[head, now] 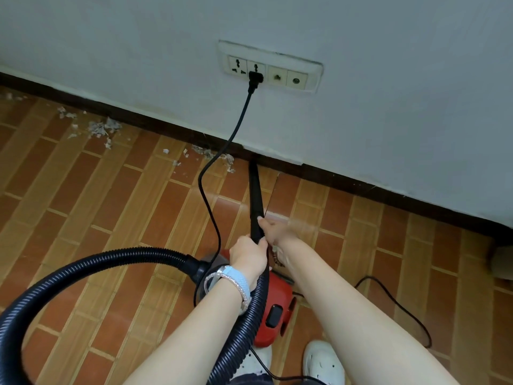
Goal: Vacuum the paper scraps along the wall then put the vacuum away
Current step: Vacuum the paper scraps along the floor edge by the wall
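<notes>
A black crevice nozzle (254, 190) points at the dark skirting board, its tip touching the floor by the wall. My left hand (248, 255) grips the nozzle's rear end where the ribbed black hose (83, 266) joins. My right hand (274, 229) holds the nozzle just ahead of it. The red vacuum body (274, 307) sits on the floor under my arms. Paper scraps (101, 129) lie along the wall to the left, with more scraps (219, 158) just left of the nozzle tip.
The black power cord (211, 195) runs from a plug (255, 79) in the wall socket plate (294, 79) down across the tiled floor. More cord (399, 307) trails at the right. My white shoes (323, 362) stand behind the vacuum.
</notes>
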Available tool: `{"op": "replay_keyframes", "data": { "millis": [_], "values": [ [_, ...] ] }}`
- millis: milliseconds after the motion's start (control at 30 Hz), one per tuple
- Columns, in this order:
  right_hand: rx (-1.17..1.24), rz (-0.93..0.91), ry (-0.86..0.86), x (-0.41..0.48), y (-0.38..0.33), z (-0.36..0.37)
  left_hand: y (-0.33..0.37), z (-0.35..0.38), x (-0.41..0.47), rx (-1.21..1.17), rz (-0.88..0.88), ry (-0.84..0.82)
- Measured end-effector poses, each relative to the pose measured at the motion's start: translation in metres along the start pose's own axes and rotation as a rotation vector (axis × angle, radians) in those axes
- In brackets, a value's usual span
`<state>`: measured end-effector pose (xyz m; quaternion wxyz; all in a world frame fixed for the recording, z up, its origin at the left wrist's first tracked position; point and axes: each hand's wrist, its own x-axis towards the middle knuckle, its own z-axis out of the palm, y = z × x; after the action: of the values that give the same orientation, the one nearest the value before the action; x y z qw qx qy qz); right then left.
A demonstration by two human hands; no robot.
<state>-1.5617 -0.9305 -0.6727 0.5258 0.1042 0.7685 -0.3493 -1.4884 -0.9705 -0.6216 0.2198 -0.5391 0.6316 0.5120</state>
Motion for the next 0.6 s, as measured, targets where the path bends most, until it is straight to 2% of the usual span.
{"op": "replay_keyframes", "data": {
  "millis": [233,600],
  "values": [
    [0.069,0.029,0.067,-0.027,0.022,-0.021,-0.003,0.016,-0.027,0.046,0.034,-0.08],
    [0.174,0.132,0.21,-0.065,0.085,-0.106,0.013,0.096,-0.077,0.045,0.048,-0.273]
  ]
}}
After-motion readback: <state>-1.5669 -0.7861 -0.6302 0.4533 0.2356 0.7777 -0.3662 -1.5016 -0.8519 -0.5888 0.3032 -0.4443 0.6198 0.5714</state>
